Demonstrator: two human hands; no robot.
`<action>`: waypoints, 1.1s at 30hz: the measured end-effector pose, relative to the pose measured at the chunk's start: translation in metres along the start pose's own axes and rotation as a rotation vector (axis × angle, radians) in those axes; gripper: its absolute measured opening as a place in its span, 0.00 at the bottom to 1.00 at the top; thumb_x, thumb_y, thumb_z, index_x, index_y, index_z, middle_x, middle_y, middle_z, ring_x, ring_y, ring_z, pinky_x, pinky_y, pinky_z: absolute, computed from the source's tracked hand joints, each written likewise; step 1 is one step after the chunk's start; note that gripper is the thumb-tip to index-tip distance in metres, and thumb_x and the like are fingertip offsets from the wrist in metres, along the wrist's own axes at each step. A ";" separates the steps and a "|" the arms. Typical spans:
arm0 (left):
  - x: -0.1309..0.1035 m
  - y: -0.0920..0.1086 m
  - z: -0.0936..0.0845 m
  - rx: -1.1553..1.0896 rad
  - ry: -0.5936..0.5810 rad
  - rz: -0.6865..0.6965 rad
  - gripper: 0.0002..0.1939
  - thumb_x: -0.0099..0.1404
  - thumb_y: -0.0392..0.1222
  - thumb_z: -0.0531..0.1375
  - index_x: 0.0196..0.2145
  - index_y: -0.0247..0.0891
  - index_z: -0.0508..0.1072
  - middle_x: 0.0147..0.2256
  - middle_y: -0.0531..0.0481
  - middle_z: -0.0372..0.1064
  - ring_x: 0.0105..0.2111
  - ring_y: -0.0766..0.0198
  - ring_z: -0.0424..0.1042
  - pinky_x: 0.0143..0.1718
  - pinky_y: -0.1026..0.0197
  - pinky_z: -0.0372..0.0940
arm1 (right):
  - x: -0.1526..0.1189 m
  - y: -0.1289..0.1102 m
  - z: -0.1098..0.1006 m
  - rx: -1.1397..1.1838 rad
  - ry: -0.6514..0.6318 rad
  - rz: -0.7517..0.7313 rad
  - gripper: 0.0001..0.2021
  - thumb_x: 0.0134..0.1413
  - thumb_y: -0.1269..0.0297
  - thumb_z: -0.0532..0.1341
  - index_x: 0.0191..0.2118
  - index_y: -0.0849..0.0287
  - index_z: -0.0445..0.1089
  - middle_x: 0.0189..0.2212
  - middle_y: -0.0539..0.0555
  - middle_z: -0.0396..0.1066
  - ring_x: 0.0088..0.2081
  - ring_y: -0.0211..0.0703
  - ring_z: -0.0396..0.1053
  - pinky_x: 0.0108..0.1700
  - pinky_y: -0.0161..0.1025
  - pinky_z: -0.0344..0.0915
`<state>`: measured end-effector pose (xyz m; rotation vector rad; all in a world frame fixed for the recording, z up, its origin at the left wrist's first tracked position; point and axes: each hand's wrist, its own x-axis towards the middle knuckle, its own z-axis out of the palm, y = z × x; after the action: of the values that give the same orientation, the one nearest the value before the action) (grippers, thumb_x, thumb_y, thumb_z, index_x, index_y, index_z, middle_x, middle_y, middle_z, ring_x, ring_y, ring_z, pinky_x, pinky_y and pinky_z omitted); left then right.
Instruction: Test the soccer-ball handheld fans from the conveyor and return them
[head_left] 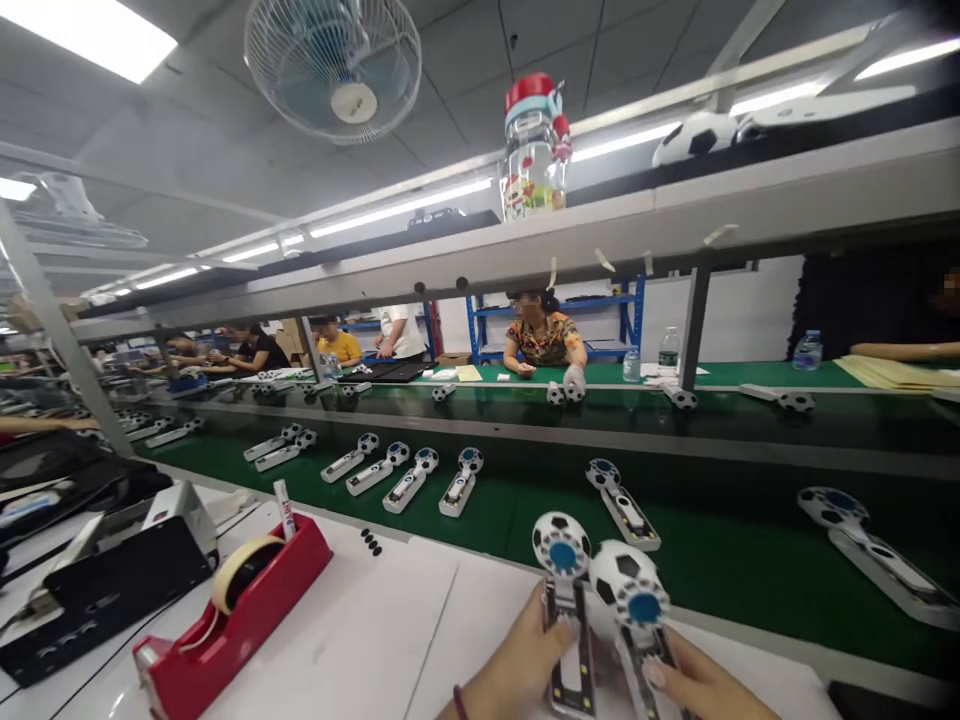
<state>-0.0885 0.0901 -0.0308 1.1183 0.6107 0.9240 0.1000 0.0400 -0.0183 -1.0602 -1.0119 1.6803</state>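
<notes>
At the lower right of the head view, my left hand (527, 650) is closed round a white device (561, 545) with a round football-patterned head, a blue centre and an open rectangular handle. Just to its right my right hand (694, 675) grips a second football-patterned device (628, 580), slightly tilted, with its handle angled down. Both heads point up and away from me, side by side. The thumbs lie on the handle fronts. A dark red band circles my left wrist. The lower ends of the handles are partly cut off by the frame.
A green conveyor belt (517, 510) carries several similar devices. On the white table (360, 640) are a red tape dispenser (255, 625), several black discs (371, 542) and a black metal box (105, 610). A bottle (534, 160) stands on the overhead shelf. Across the belt sits a person (546, 340).
</notes>
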 end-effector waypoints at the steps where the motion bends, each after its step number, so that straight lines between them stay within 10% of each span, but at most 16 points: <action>1: 0.002 -0.005 0.002 -0.076 0.030 -0.047 0.29 0.51 0.55 0.62 0.47 0.37 0.61 0.34 0.43 0.68 0.36 0.55 0.69 0.41 0.53 0.63 | 0.000 0.003 0.004 0.042 -0.017 -0.008 0.26 0.39 0.52 0.65 0.45 0.58 0.66 0.47 0.59 0.66 0.50 0.55 0.63 0.54 0.46 0.57; 5: 0.006 -0.014 0.005 -0.259 0.099 -0.234 0.23 0.55 0.52 0.58 0.43 0.38 0.57 0.28 0.47 0.66 0.25 0.57 0.69 0.29 0.53 0.65 | 0.004 0.011 0.015 0.287 0.080 0.011 0.24 0.44 0.54 0.63 0.47 0.59 0.60 0.42 0.60 0.69 0.43 0.51 0.69 0.50 0.51 0.61; 11: 0.007 -0.006 -0.001 -0.290 -0.067 -0.198 0.21 0.55 0.35 0.58 0.45 0.40 0.54 0.35 0.46 0.65 0.33 0.57 0.68 0.38 0.46 0.64 | 0.005 0.009 0.011 0.435 0.059 0.001 0.23 0.43 0.69 0.62 0.46 0.56 0.55 0.33 0.53 0.70 0.38 0.48 0.70 0.48 0.52 0.61; 33: 0.007 -0.004 0.001 -0.105 -0.091 -0.246 0.28 0.53 0.34 0.60 0.49 0.39 0.54 0.37 0.45 0.64 0.37 0.55 0.67 0.36 0.54 0.63 | 0.006 0.007 0.008 0.343 0.066 -0.013 0.25 0.38 0.73 0.60 0.46 0.56 0.55 0.36 0.53 0.66 0.37 0.47 0.68 0.41 0.47 0.63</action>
<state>-0.0830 0.0948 -0.0345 0.9615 0.6024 0.6821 0.0887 0.0426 -0.0240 -0.8737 -0.6559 1.7205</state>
